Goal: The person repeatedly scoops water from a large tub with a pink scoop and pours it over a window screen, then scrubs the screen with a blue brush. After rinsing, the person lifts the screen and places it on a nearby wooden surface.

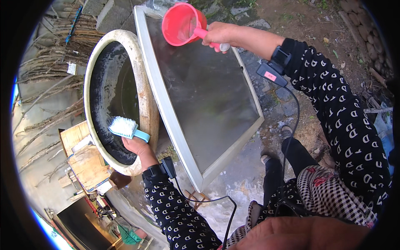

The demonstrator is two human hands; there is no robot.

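My right hand (217, 36) grips the handle of a red plastic dipper (170, 23), tilted with its mouth facing left. The dipper is over the far end of a framed mesh screen (212, 100) with a pale frame. My left hand (139, 148) holds a light-blue scrubbing brush (142, 135), its white bristles (123, 125) turned up. That hand is above the near rim of a large oval basin (89, 103) with a dark inside and what looks like water at the bottom. The screen stands slanted against or right beside the basin's rim; their contact is unclear.
Concrete blocks (114, 17) stand behind the basin. Stacked branches (50, 62) lie along the left. A cardboard piece (89, 165) is near the basin's lower left. Cables (298, 106) hang from both wrist devices. Wet paving (240, 168) lies around my feet.
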